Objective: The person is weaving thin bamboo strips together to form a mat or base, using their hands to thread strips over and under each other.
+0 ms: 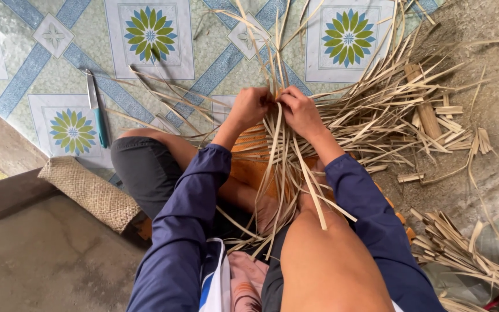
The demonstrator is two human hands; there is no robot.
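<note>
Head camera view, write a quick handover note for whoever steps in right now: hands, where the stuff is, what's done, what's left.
Left hand and right hand: both closed on the same bunch of strips, side by side, above the lap.
Strips: long ends fan away over the patterned mat and trail down between the knees; a loose pile lies to the right, short offcuts by the right knee.
Knife: on the mat to the left, untouched. Woven piece beside the left knee.
Done: strips gathered at one crossing point.
Left: most strip ends look loose and unwoven.
</note>
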